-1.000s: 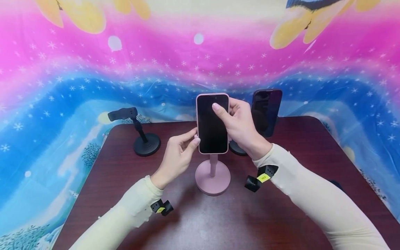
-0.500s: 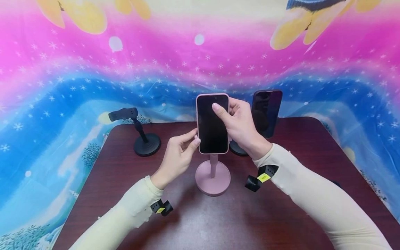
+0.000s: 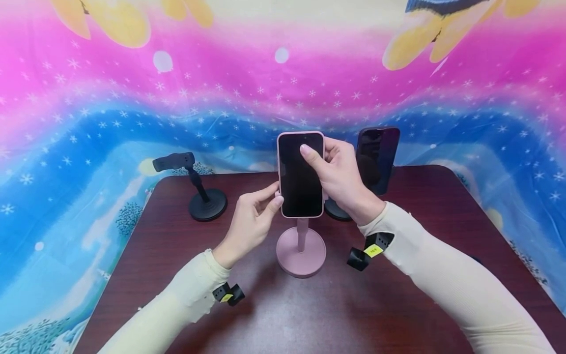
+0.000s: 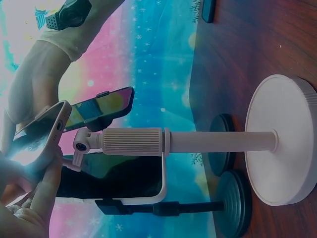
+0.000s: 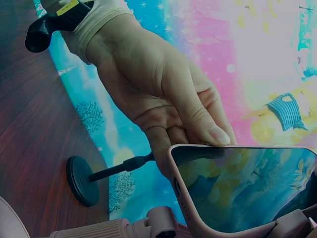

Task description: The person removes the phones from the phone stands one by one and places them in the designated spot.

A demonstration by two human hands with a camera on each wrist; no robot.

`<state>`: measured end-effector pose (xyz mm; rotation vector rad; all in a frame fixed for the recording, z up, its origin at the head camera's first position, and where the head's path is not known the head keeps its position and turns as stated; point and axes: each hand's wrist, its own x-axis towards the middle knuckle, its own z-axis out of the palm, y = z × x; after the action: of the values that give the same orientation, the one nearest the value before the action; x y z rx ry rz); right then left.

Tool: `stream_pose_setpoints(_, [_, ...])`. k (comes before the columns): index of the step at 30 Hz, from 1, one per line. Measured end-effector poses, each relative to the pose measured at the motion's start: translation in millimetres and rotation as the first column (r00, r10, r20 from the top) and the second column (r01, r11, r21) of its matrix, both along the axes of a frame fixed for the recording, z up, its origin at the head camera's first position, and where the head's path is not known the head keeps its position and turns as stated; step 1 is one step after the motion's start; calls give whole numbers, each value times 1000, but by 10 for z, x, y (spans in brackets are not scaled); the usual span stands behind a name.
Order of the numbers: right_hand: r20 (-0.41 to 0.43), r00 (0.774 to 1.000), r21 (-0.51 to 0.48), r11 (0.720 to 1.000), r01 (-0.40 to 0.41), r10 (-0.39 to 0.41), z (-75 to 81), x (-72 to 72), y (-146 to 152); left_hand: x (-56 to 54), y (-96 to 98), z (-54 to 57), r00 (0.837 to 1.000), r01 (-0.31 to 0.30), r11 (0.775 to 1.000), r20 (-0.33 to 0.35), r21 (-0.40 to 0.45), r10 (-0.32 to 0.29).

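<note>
While pinched low at left edge by left hand [image 3: 248, 219] and gripped high at right edge by right hand [image 3: 344, 176], presumably for steadiness: pink-cased phone [image 3: 297, 187] atop pink stand [image 3: 301, 260]; beyond pink stand, black holder [image 3: 208, 205] leftward, dark phone [image 3: 385, 151] rightward.

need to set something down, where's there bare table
Bare table: in front of the pink stand, between left sleeve and right sleeve; right of the dark phone, behind the right sleeve. Crowded: behind the pink stand, where two black bases and a pale-cased phone bunch.
</note>
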<state>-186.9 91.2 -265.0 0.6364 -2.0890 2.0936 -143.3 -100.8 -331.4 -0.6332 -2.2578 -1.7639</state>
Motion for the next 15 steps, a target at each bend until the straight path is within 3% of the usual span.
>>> stream_pose_setpoints(15, [-2, 1000, -16, 1000, 7, -7, 1, -14, -12, 10, 0, 14, 1000, 6, 1000, 13, 4, -6])
